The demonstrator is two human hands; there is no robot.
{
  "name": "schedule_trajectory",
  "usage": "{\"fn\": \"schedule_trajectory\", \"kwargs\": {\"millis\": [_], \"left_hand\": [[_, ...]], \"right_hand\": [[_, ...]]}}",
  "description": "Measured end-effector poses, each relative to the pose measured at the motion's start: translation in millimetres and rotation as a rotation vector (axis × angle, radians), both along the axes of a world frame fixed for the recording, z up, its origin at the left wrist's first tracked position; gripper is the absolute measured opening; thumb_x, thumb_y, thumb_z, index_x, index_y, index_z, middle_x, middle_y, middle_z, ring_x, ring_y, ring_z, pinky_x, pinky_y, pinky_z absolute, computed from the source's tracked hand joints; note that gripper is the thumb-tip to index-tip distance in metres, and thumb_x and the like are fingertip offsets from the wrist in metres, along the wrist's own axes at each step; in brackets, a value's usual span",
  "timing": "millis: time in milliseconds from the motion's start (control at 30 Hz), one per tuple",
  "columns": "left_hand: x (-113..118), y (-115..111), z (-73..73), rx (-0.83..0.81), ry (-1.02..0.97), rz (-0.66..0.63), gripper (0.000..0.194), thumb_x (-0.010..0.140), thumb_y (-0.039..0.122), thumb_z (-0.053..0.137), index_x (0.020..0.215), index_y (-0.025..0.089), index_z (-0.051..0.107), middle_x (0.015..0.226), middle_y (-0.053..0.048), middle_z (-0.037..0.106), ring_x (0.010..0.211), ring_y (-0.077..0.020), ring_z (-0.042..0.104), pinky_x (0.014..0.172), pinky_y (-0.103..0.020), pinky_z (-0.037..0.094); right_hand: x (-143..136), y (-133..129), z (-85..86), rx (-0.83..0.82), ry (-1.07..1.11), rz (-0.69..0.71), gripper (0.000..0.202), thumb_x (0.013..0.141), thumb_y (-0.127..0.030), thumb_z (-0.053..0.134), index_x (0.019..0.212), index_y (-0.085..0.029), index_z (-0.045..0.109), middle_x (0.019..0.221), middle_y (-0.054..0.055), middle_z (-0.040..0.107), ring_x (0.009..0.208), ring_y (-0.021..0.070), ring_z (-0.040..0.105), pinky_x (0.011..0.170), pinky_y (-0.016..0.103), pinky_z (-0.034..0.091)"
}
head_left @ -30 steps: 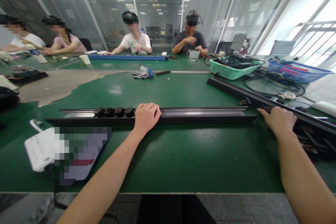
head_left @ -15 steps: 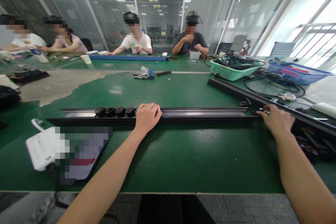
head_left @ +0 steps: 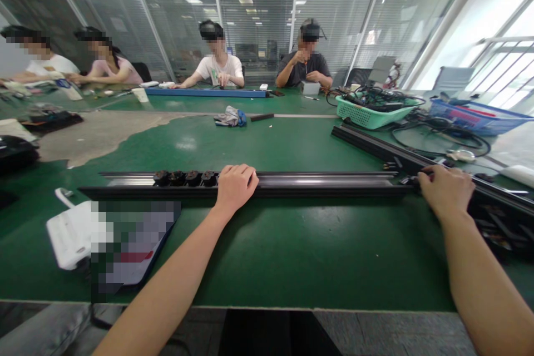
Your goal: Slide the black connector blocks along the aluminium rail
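Note:
A long black channel-shaped rail (head_left: 321, 190) with a shiny metal inside lies crosswise on the green table. Several round black socket-like modules (head_left: 192, 178) sit in its left half. My left hand (head_left: 236, 186) is closed over the rail just right of these modules, fingers wrapped on its far edge. At the rail's right end, my right hand (head_left: 447, 190) has its fingers bent together by a small dark piece (head_left: 411, 180). What those fingers hold is too small and hidden to name. Behind my right hand a second black rail (head_left: 371, 146) lies at a slant.
A green basket of cables (head_left: 367, 114) and a blue basket (head_left: 475, 118) stand at the back right. Gloves (head_left: 231, 117) lie mid-table. A white device (head_left: 69, 236) lies at the near left. Co-workers sit across the table, near a blue bar (head_left: 204, 92).
My right hand has shifted slightly right, away from the rail's end. My left hand stays on the rail. The whole view has moved slightly.

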State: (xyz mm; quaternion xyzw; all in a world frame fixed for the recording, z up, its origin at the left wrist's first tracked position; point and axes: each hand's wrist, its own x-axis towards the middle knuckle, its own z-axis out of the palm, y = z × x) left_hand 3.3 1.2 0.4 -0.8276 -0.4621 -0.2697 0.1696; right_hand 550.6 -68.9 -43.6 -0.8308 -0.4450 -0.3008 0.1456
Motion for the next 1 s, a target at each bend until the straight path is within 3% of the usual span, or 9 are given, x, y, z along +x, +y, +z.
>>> {"fn": "schedule_trajectory", "kwargs": {"millis": [167,267,533,667,800,1000], "left_hand": [[-1,0,0.7,0.016,-0.013,-0.017,0.030,0.096,0.026,0.040,0.092,0.020,0.069,0.093,-0.007,0.071,0.087,-0.0225,0.062,0.086,-0.040,0.041],[-2,-1,1.5,0.033,-0.025,-0.029,0.028,0.095,0.025,0.041,0.095,0.019,0.069,0.097,-0.007,0.070,0.092,-0.0227,0.061,0.090,-0.040,0.041],[-7,-8,10.7,0.035,-0.042,-0.017,0.029,0.095,0.026,0.040,0.099,0.018,0.068,0.102,-0.010,0.068,0.099,-0.0242,0.059,0.092,-0.039,0.040],[-17,-7,14.8,0.038,-0.087,0.065,0.034,0.097,0.030,0.036,0.097,0.019,0.069,0.101,-0.011,0.069,0.097,-0.0249,0.059,0.089,-0.040,0.038],[-30,-4,15.1,0.052,-0.180,0.210,0.045,0.100,0.032,0.028,0.090,0.018,0.070,0.093,-0.012,0.071,0.091,-0.0236,0.061,0.088,-0.041,0.035],[-37,-5,12.8,0.034,-0.196,0.356,0.056,0.100,0.034,0.024,0.080,0.015,0.073,0.083,-0.014,0.071,0.084,-0.0245,0.063,0.088,-0.042,0.036]], "right_hand": [[-40,2,17.9,0.094,-0.029,0.041,0.037,0.093,-0.034,0.042,0.104,-0.013,0.071,0.096,0.019,0.061,0.094,0.0288,0.045,0.074,0.039,0.027],[-76,6,25.3,0.137,-0.110,0.185,0.037,0.096,-0.034,0.039,0.101,-0.013,0.069,0.093,0.017,0.060,0.096,0.0280,0.044,0.078,0.037,0.028],[-173,5,42.0,-0.014,-0.165,0.625,0.032,0.097,-0.030,0.037,0.099,-0.016,0.066,0.088,0.012,0.058,0.092,0.0257,0.045,0.080,0.036,0.031],[-236,1,59.8,-0.090,-0.112,0.854,0.032,0.099,-0.030,0.035,0.101,-0.017,0.064,0.092,0.012,0.059,0.092,0.0256,0.045,0.083,0.037,0.033],[-304,1,62.9,-0.171,0.025,1.073,0.031,0.100,-0.030,0.034,0.103,-0.017,0.063,0.094,0.011,0.061,0.094,0.0243,0.048,0.085,0.037,0.034],[-383,17,55.4,-0.174,0.153,1.179,0.034,0.101,-0.035,0.034,0.111,-0.015,0.060,0.104,0.012,0.063,0.101,0.0252,0.049,0.089,0.037,0.035]]}}
